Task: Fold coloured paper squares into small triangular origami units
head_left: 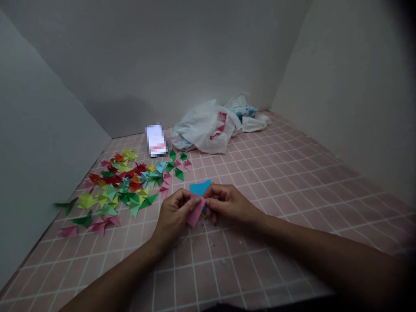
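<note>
A folded piece of pink origami paper (195,213) is held between both hands, just above the checked surface. My left hand (175,212) pinches it from the left, thumb on top. From the right, my right hand (229,203) has thumb and forefinger closed at the paper's upper right edge. Behind the hands lies blue paper (200,188), partly covered by them, with a bit of orange and yellow showing at its edges. Left of my left hand spreads a group of folded paper cranes (130,197) in green, yellow, red, pink and light blue.
A phone (156,139) with a lit, blurred screen stands near the back wall. Right of it lies a crumpled white plastic bag (208,125), with a blue-and-white packet (243,112) behind. Pink checked cloth (292,173) covers the surface, and walls rise left, back and right.
</note>
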The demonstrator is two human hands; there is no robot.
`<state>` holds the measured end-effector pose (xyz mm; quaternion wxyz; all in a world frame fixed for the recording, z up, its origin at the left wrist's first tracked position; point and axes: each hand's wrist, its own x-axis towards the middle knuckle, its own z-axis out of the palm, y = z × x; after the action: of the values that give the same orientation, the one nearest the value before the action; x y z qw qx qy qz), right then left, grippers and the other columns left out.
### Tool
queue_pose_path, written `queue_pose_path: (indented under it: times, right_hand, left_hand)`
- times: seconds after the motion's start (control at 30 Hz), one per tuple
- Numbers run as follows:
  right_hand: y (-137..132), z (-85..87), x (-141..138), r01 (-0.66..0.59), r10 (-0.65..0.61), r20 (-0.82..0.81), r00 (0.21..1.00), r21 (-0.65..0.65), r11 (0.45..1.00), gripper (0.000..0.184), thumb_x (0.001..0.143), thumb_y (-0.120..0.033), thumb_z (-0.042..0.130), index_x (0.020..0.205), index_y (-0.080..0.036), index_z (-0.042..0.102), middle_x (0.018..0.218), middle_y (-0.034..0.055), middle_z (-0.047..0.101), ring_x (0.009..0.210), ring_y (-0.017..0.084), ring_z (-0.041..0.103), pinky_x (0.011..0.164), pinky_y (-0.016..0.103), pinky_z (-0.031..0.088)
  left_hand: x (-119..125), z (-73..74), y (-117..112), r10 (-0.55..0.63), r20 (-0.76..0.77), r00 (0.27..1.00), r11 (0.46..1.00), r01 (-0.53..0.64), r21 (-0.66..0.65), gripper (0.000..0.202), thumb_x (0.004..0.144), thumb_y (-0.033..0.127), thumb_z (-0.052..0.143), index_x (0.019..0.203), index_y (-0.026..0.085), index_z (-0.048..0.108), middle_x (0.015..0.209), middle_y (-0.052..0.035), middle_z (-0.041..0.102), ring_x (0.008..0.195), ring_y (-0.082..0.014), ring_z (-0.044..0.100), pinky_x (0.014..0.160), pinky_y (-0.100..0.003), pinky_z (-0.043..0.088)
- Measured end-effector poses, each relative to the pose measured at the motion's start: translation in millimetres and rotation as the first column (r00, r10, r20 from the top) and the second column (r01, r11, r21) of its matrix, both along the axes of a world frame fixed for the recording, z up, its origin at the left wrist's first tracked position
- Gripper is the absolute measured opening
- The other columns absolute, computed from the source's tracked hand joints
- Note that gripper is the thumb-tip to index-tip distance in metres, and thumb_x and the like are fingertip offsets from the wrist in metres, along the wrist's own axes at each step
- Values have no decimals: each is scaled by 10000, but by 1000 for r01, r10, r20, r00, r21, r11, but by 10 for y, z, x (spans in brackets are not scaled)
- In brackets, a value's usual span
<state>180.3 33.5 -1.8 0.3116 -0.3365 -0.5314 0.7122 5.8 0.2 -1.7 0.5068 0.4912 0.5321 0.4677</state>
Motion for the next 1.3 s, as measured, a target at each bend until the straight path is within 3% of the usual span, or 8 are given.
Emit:
queue_pose_path:
  times: [0.3, 0.5, 0.9, 1.3]
  right_hand:
    - [-23, 32, -6, 15, -15, -8, 1000, -3, 1000, 148, 778, -288, 669, 747, -178, 575, 590, -31, 633, 446, 83, 565, 462, 215, 469]
    - [-8, 37, 9, 28, -28, 0, 1000, 0, 1000, 115, 752, -257, 647, 740, -187, 557, 563, -35, 632, 429, 86, 553, 455, 220, 461]
    - [-3, 65, 13, 47, -48, -24, 999, -6, 999, 101, 774, -242, 640, 734, -176, 574, 561, -31, 631, 438, 85, 558, 462, 205, 446]
    - [18, 4, 26, 35, -36, -45, 998, -24, 999, 98, 783, -234, 645, 757, -168, 577, 579, -30, 632, 455, 83, 556, 477, 203, 440]
  left_hand:
    - [2, -7, -5, -2, 10, 1000, 1000, 2, -15, 308, 741, 438, 759, 710, 158, 633, 646, 8, 605, 573, -110, 511, 535, -219, 389]
    - [-3, 2, 29, 16, 70, 997, 994, -24, 109, 288, 720, 272, 780, 966, 208, 643, 757, 14, 627, 690, -127, 579, 619, -214, 444]
    - [-37, 3, 53, -51, 109, 993, 993, 38, 111, 191, 722, 227, 772, 862, 193, 647, 763, 8, 615, 667, -116, 557, 597, -209, 434]
    - [-75, 35, 45, -137, -127, 982, 963, 162, 214, 99, 801, 223, 690, 886, 173, 702, 825, -22, 668, 733, -138, 604, 675, -243, 479]
